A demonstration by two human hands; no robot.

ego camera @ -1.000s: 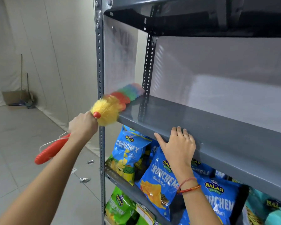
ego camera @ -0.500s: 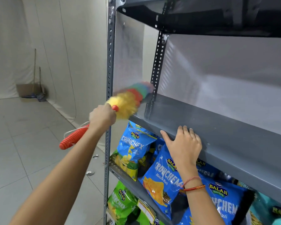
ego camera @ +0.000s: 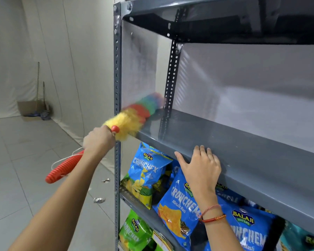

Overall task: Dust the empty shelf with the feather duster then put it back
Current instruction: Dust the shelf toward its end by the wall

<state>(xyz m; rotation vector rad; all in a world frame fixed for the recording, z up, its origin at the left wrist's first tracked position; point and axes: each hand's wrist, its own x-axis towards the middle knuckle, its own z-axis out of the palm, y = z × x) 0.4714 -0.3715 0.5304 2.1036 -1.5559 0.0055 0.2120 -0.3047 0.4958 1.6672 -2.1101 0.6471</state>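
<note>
1. Presently the left hand [ego camera: 98, 140] is closing in a fist around the feather duster [ego camera: 132, 116], gripping it just below the fluffy head, so the ribbed red handle [ego camera: 63, 168] is trailing down and away from the shelf behind the wrist.
2. Held that high on the stick, the hand is probably getting tighter control over the head than a grip at the far end would give.
3. The multicoloured head is lying across the left end of the empty shelf [ego camera: 225, 142], its yellow part overhanging the shelf's front corner and its blurred green and blue tip reaching toward the rear upright [ego camera: 171, 78] at the shelf's back.
4. The blur suggests that the head is sweeping at this moment, so dusting looks under way and only at the shelf's left end.
5. The right hand [ego camera: 200, 169] is holding nothing; it is lying flat and spread, fingers curling over the shelf's front lip, apparently bracing the body.
6. Below the shelf, snack bags [ego camera: 147, 171] are leaning on the next tier, well clear of the duster.
7. Most of the shelf to the right of the head is likely awaiting its pass, and putting the duster back is not yet done.
</note>
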